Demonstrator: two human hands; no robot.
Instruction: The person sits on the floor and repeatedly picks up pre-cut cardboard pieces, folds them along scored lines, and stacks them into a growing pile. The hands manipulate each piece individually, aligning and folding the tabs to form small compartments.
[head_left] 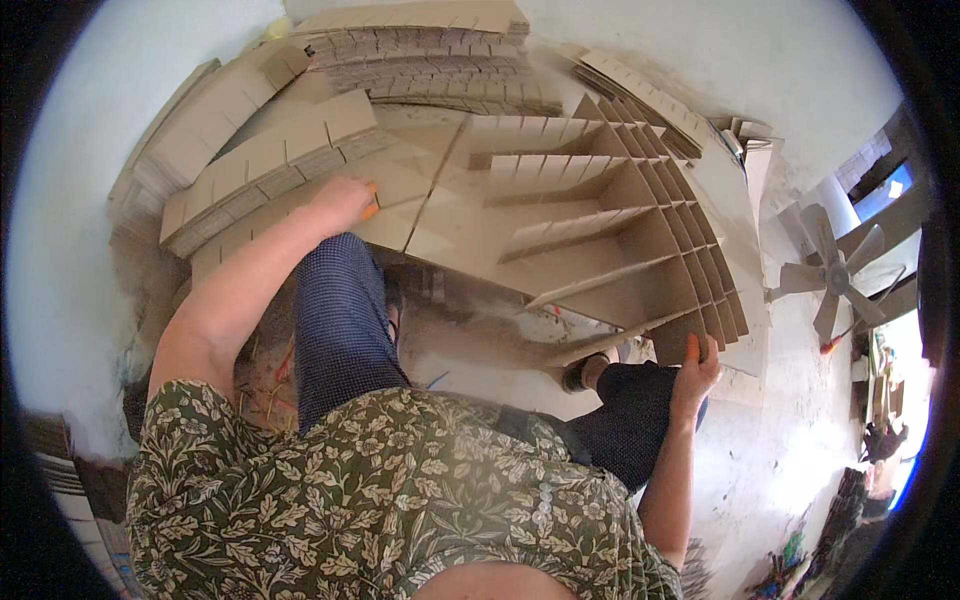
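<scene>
A partly assembled cardboard divider grid [640, 215] stands on the table at centre right, with long slotted strips fanning left from its short cross strips. My right hand [697, 372] pinches the grid's near end; orange covering shows on its fingertips. My left hand [343, 203] is low over the table by the near edge of a stack of slotted cardboard strips [275, 165]. Orange shows at its fingertips too. Its fingers are mostly turned away, so their grip and anything under them are hidden.
More cardboard strip stacks stand along the back [430, 60] and far left [215, 115]. Another leaning stack [645, 100] is behind the grid. A fan [836, 278] stands to the right. My legs are beneath the table's near edge [470, 275].
</scene>
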